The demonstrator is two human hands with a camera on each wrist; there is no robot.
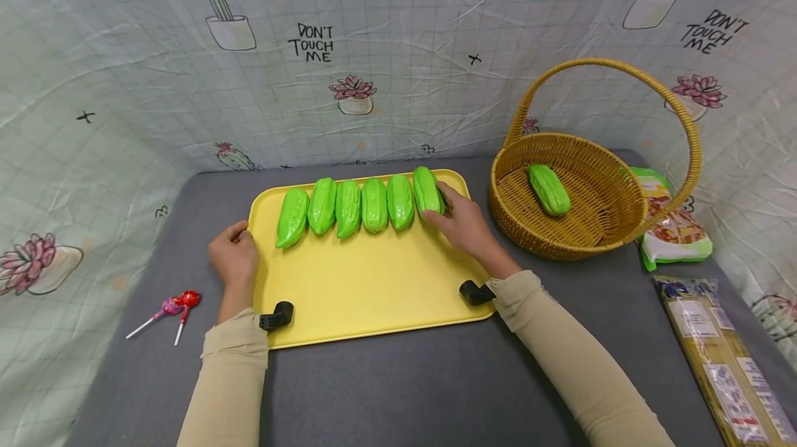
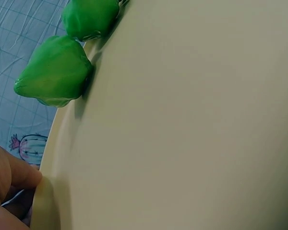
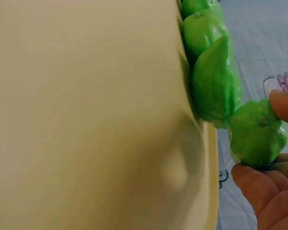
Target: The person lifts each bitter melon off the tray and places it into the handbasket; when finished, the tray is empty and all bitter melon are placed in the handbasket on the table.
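Right hand (image 1: 463, 224): fingers and thumb curled round the near end of a glossy green ridged plastic gourd (image 1: 427, 190), the outermost of a row of six. The right wrist view shows a fingertip above and the thumb below that gourd's stem end (image 3: 257, 139), the piece touching its neighbour. The gourd lies on the far part of a flat yellow plastic tray (image 1: 361, 288), just ahead of the knuckles.

Left hand (image 1: 233, 254): fingers loosely curled over the tray's left rim, thumb side against the edge; it holds the tray and no gourd. The nearest gourd (image 1: 292, 217), at the row's other end, lies just beyond and inward of this hand.

Beyond the right hand, outward: a round woven wicker basket with a hoop handle (image 1: 623, 219), one more green gourd (image 1: 548, 189) lying inside.

Outward of the left hand, near the wrist: two red-wrapped lollipops (image 1: 176, 305) on the grey table (image 1: 398, 391).

Further outward of the basket: printed snack packets (image 1: 675, 229).
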